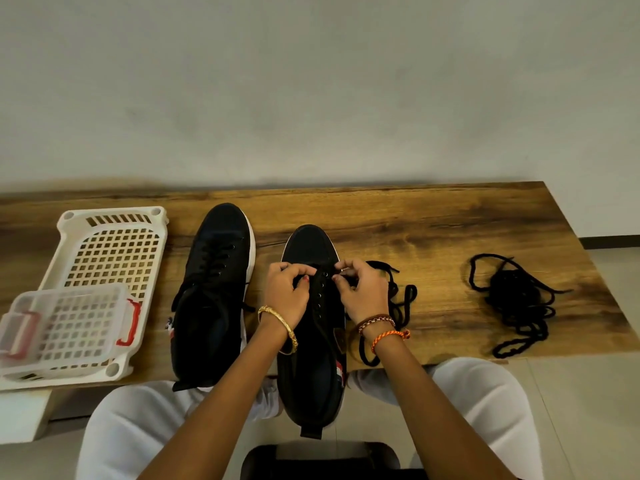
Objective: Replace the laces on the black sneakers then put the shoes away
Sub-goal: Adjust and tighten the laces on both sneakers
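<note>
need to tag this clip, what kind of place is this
Probably a plain indoor room, home or workroom: a wooden table against a bare wall, tiled floor, and a white plastic basket beside the sneakers.

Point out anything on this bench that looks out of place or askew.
The sneaker being laced overhangs the table's near edge, its heel off the wood. A loose tangle of black laces lies far right. The clear lidded box sits crooked on the white basket.
</note>
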